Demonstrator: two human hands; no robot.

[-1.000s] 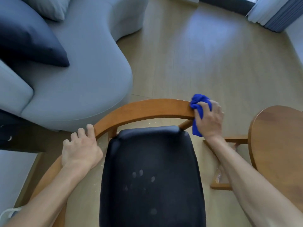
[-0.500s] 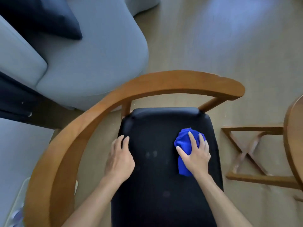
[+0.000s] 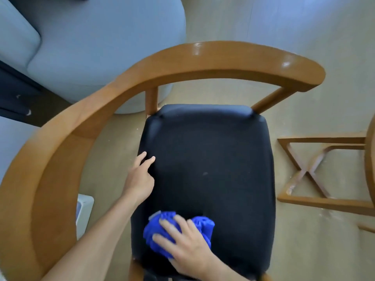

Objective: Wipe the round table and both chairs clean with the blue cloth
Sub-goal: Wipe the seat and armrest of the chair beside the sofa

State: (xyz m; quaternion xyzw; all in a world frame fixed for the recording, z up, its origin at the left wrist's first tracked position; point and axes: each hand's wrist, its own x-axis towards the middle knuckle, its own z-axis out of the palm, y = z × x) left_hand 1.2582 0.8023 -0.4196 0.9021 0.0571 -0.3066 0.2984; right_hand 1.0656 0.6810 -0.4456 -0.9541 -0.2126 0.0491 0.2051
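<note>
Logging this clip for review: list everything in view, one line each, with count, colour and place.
chair: 1, brown wood with curved rail, centre
seat: 1, black, on the chair
blue cloth: 1, blue, near edge of the seat
sofa: 1, grey, upper left
round table: 1, brown, right edge; cross base on floor
white item: 1, low left, partly hidden
floor: light wood
left hand: fingers resting on seat's left edge
right hand: pressing the cloth flat

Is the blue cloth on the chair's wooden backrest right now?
No, the blue cloth lies on the black seat near its front edge, pressed under the right hand, well away from the wooden backrest.
</note>
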